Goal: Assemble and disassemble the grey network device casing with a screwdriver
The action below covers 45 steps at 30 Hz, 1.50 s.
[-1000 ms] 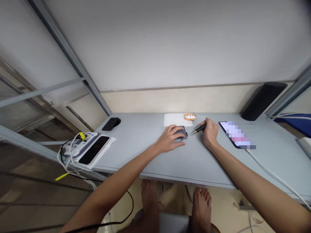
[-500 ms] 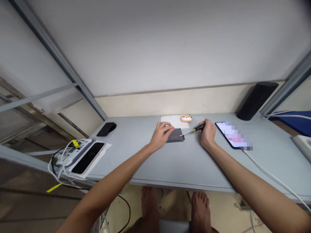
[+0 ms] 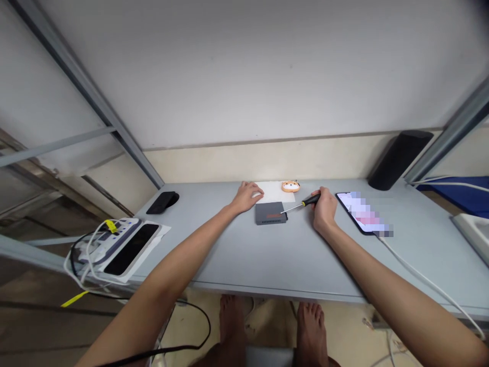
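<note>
A black-handled screwdriver (image 3: 311,200) with a yellow ring is wrapped in my right hand (image 3: 326,209). Its thin metal shaft points left, and the tip is over the right part of a small dark grey box (image 3: 267,210); whether it touches I cannot tell. The box lies flat, with a row of slots on its near side and reddish print on top. Just beyond its left corner, my left hand (image 3: 246,197) is at the left edge of a white sheet of paper (image 3: 271,191), thumb and fingers drawn together. Anything between those fingertips is too small to make out.
An orange-and-white animal-faced case (image 3: 291,186) sits on the paper. Right of my right hand lies a lit phone (image 3: 359,211) with a white cable; a black cylinder (image 3: 399,160) leans behind. At left are a power strip (image 3: 114,237), a dark-screened device (image 3: 132,250) and a black object (image 3: 162,202).
My left hand has moved off the box, left and back to the paper's edge, uncovering the box top. The screwdriver stays in my right hand over the box. The view has shifted slightly.
</note>
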Available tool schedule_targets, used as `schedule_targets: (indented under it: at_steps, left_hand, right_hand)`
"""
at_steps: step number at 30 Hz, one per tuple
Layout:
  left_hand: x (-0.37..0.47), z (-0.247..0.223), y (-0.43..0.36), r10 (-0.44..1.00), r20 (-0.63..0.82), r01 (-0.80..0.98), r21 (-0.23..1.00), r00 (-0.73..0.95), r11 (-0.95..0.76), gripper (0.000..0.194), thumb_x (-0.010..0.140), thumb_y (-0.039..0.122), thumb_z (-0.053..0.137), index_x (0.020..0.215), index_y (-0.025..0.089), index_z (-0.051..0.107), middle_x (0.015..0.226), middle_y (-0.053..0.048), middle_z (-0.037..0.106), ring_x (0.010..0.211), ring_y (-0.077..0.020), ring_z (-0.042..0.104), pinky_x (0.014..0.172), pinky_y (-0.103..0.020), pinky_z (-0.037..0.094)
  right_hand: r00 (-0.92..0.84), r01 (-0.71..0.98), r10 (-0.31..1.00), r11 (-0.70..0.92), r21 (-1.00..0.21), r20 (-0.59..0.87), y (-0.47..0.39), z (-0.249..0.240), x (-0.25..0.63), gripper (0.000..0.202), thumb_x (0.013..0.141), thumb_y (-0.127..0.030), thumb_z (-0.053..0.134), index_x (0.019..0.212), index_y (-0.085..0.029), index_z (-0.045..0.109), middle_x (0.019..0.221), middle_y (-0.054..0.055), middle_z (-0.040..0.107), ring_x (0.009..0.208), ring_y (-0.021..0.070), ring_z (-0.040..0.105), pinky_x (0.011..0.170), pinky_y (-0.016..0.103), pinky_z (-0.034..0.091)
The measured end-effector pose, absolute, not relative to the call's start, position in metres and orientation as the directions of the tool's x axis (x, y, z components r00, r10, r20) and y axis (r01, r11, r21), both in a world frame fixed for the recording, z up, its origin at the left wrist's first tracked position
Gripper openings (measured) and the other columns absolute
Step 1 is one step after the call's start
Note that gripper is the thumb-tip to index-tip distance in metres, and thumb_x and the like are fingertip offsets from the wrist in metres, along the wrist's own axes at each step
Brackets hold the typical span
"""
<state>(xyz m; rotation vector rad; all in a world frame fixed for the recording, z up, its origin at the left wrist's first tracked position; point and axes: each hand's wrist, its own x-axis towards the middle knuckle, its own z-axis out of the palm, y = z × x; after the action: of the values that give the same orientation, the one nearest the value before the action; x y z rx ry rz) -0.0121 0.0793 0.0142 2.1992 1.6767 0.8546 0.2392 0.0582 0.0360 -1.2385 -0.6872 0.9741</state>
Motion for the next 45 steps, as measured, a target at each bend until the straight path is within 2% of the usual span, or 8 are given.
schedule_targets:
  at_steps: [3,8,11,13,21,28,35,45]
  left_hand:
    - [-0.014,0.02,0.072,0.946,0.292,0.788,0.545,0.142,-0.286,0.013,0.095,0.025,0.069,0.1,0.025,0.081,0.121,-0.006,0.073,0.116,-0.0277,0.057,0.117,-0.048,0.041]
    - [-0.004,0.02,0.039,0.954,0.299,0.754,0.63,-0.015,-0.186,0.034,0.109,0.031,0.042,0.125,0.022,0.071,0.125,-0.011,0.069,0.123,-0.0274,0.057,0.114,-0.044,0.044]
    - [0.01,0.013,0.014,0.968,0.25,0.717,0.68,-0.03,-0.154,0.032,0.105,0.043,0.056,0.127,0.023,0.068,0.116,-0.01,0.068,0.115,-0.027,0.062,0.105,-0.04,0.05]
    - [0.018,0.007,0.001,0.974,0.224,0.688,0.712,-0.03,-0.143,0.042,0.098,0.046,0.068,0.134,0.025,0.064,0.127,-0.011,0.064,0.121,-0.028,0.061,0.103,-0.039,0.051]
    - [0.005,0.002,0.002,0.989,0.148,0.507,0.852,0.009,-0.132,0.065,0.087,0.032,0.079,0.147,0.021,0.056,0.131,-0.014,0.063,0.114,-0.0252,0.065,0.104,-0.041,0.053]
    - [-0.023,0.007,0.009,0.991,0.091,0.322,0.94,0.097,-0.118,0.043,0.088,0.015,0.065,0.131,0.021,0.068,0.122,-0.012,0.078,0.118,-0.0254,0.072,0.104,-0.041,0.053]
    - [-0.029,0.002,0.009,0.993,0.087,0.244,0.964,0.079,-0.104,0.02,0.089,0.021,0.065,0.106,0.019,0.076,0.118,-0.012,0.08,0.117,-0.0263,0.073,0.104,-0.039,0.053]
    - [-0.027,0.0,0.004,1.0,0.028,0.271,0.962,0.003,-0.028,0.021,0.092,0.028,0.059,0.101,0.02,0.077,0.105,-0.008,0.08,0.077,-0.0194,0.07,0.065,-0.027,0.052]
  right_hand:
    - [0.451,-0.222,0.889,0.033,-0.974,-0.073,0.058,0.036,0.24,0.028,0.088,-0.026,0.05,0.06,-0.023,0.056,0.05,-0.005,0.045,0.043,0.0118,0.041,0.045,0.027,0.033]
    - [0.46,-0.208,0.885,0.03,-0.978,-0.071,0.057,0.037,0.239,0.027,0.088,-0.025,0.049,0.061,-0.023,0.056,0.052,-0.005,0.044,0.046,0.0119,0.04,0.047,0.028,0.034]
    - [0.461,-0.192,0.886,0.037,-0.981,-0.057,0.056,0.037,0.238,0.026,0.087,-0.024,0.049,0.063,-0.022,0.057,0.053,-0.005,0.044,0.047,0.012,0.041,0.049,0.027,0.034]
    - [0.462,-0.179,0.886,0.047,-0.983,-0.042,0.056,0.036,0.238,0.025,0.088,-0.025,0.05,0.064,-0.023,0.057,0.054,-0.005,0.044,0.049,0.0125,0.042,0.05,0.028,0.035]
    - [0.468,-0.142,0.884,0.071,-0.987,-0.003,0.061,0.03,0.242,0.025,0.089,-0.032,0.05,0.066,-0.024,0.054,0.06,-0.003,0.048,0.051,0.0142,0.046,0.052,0.03,0.038]
    - [0.383,-0.061,0.92,0.111,-0.992,0.079,0.058,0.028,0.239,0.029,0.09,-0.041,0.054,0.067,-0.023,0.059,0.061,-0.002,0.051,0.058,0.0157,0.049,0.059,0.031,0.042]
    - [-0.001,0.109,0.965,0.261,-0.959,0.262,0.052,0.027,0.234,0.059,0.079,-0.082,0.056,0.076,-0.024,0.062,0.062,-0.003,0.055,0.057,0.0155,0.043,0.063,0.033,0.037]
    - [-0.138,0.108,0.961,0.255,-0.961,0.24,0.046,0.034,0.235,0.064,0.075,-0.088,0.059,0.076,-0.024,0.061,0.059,-0.004,0.052,0.049,0.0129,0.039,0.054,0.03,0.029]
